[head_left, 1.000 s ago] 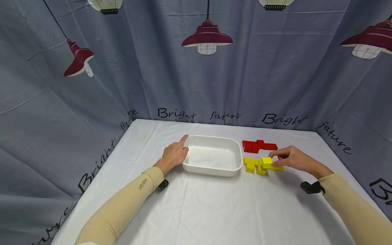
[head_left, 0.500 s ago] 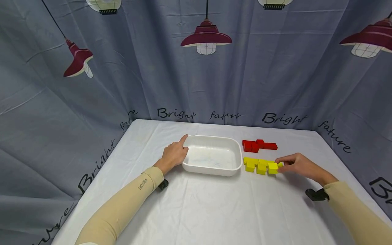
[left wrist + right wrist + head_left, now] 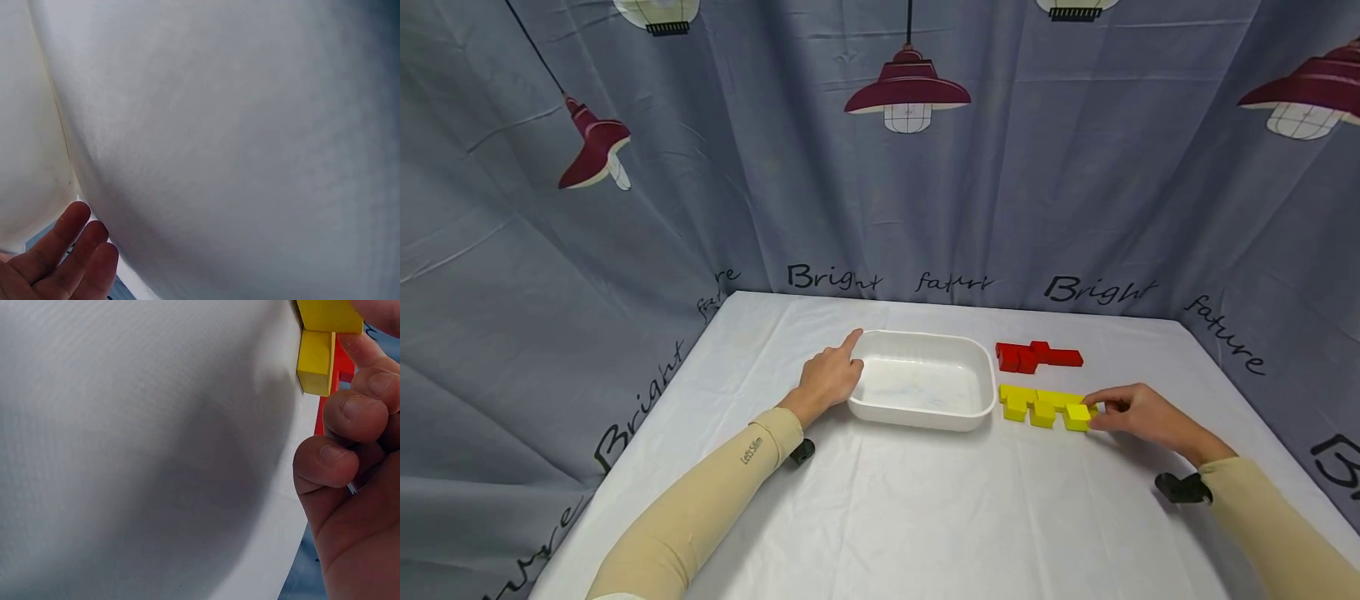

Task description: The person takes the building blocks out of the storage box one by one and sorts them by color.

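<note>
My right hand [image 3: 1150, 418] pinches a yellow block [image 3: 1077, 417] between thumb and index finger at the right end of a yellow row. The other fingers are curled below it in the right wrist view, where the thumb covers part of the held block [image 3: 330, 315]. Behind and left of it lie more yellow blocks [image 3: 1018, 408], touching one another. At the left side of a white tray [image 3: 917, 419] rests my left hand [image 3: 830, 377], index finger straight along the rim and thumb over the inner side. Its other fingers [image 3: 94, 256] extend beside the tray in the left wrist view.
Several red blocks [image 3: 1018, 359] lie together behind the yellow ones, right of the tray. A white cloth [image 3: 925, 517] covers the table. A grey curtain [image 3: 790, 167] with printed lamps hangs behind the far edge.
My right hand has carried the yellow block to the right and down, from above the others to the right end of the row's front. The left hand has stayed at the tray.
</note>
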Demonstrator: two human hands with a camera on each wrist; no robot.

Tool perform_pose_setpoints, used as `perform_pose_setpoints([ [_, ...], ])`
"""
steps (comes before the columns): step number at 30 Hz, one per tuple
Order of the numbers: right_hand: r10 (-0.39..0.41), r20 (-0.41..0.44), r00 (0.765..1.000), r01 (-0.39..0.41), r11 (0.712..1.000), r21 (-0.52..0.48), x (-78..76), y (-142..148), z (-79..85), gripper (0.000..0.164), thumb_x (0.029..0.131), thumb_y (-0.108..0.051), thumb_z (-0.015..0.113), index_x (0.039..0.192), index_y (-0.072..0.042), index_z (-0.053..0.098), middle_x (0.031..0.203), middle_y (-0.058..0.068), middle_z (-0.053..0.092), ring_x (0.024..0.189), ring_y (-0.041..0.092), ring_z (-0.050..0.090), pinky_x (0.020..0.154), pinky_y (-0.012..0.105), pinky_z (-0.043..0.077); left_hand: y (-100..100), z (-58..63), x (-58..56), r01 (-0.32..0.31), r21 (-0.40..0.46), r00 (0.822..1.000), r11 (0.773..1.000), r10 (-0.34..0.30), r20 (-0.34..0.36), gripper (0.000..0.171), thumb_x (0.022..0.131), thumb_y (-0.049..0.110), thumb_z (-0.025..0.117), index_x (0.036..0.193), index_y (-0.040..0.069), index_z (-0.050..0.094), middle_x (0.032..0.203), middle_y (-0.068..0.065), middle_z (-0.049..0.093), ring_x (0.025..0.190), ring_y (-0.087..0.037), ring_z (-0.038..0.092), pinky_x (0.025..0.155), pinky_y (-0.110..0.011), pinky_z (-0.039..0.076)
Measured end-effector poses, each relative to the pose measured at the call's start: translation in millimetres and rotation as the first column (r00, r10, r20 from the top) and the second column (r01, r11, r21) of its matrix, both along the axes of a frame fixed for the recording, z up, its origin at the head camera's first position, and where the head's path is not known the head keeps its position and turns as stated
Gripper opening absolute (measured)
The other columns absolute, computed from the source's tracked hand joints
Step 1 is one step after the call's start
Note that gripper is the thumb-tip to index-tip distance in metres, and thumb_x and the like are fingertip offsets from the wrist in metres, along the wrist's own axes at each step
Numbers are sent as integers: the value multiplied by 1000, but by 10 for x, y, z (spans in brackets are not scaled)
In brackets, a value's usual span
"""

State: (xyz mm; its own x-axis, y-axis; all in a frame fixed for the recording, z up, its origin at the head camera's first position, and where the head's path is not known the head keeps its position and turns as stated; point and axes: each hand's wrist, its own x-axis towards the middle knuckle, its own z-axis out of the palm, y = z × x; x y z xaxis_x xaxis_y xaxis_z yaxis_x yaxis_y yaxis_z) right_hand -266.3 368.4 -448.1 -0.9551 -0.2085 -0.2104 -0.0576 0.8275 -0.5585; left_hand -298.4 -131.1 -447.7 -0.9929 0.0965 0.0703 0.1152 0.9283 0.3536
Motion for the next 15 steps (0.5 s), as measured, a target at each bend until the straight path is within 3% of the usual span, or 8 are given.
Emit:
perform_pose_setpoints([
  [10, 13, 0, 1000, -13, 1000, -20, 38, -7, 8, 57, 84, -37, 79, 128, -3, 65, 81, 4, 51, 81, 20, 50, 63, 28, 38, 5, 9, 0, 17, 3, 1000, 1000, -17, 17, 61, 102, 32, 44, 160, 27, 27, 112, -17, 73, 73, -25, 63, 65, -43, 50],
  [15, 36, -58, 998, -36, 999, -1, 45, -61, 93, 51, 87, -35, 77, 128, -6, 66, 81, 4, 52, 78, 19, 49, 62, 28, 37, -15, 46, 7, 33, -30, 999, 999, -32, 39, 63, 101, 34, 46, 160, 24, 27, 115, -14, 73, 81, -27, 66, 68, -45, 52],
])
